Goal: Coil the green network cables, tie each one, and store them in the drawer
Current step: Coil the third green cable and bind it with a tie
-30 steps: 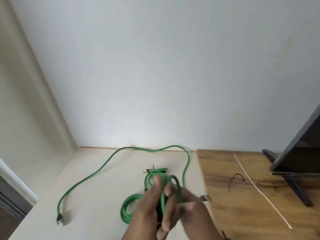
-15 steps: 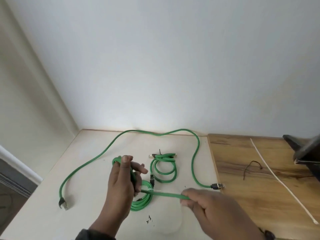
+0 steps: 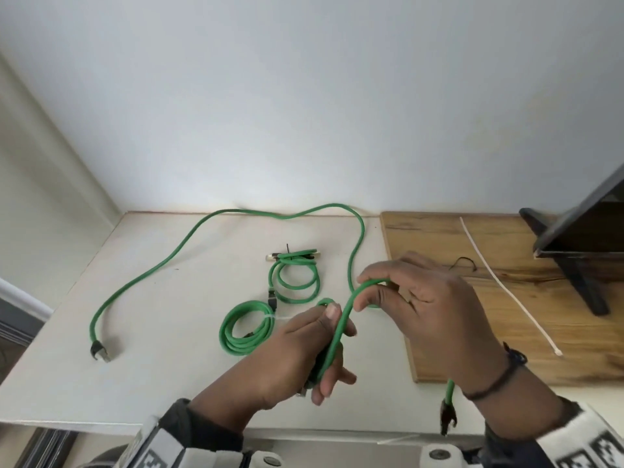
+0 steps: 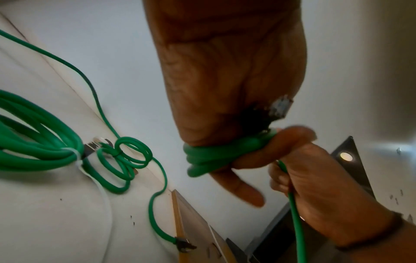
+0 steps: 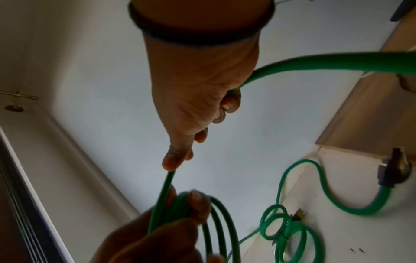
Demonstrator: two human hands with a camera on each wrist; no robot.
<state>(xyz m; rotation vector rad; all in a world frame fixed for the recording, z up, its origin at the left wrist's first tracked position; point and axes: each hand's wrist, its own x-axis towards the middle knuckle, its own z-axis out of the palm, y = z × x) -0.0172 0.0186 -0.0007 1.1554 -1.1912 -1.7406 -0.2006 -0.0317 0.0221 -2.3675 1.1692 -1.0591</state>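
My left hand [image 3: 329,349] grips several loops of a green network cable [image 3: 341,329] above the white table's front edge; the left wrist view shows the bundle [image 4: 216,156] in its fist. My right hand [image 3: 366,290] pinches the same cable just to the right and bends it into an arc. The cable's free end with its plug [image 3: 447,417] hangs below my right wrist. Two tied coils lie behind my hands, one with a white tie [image 3: 248,327] and one with a black tie [image 3: 295,278]. A long loose green cable [image 3: 175,261] sprawls across the table.
A wooden board [image 3: 439,349] covers the table's right part and carries a long white zip tie [image 3: 506,288] and a small black tie [image 3: 464,265]. A dark monitor and its stand [image 3: 574,265] occupy the far right. The wall runs along the table's back edge.
My right hand, which had drawn the cable out low to the right, has risen and come back toward the left hand with an arc of it. The left hand moved right.
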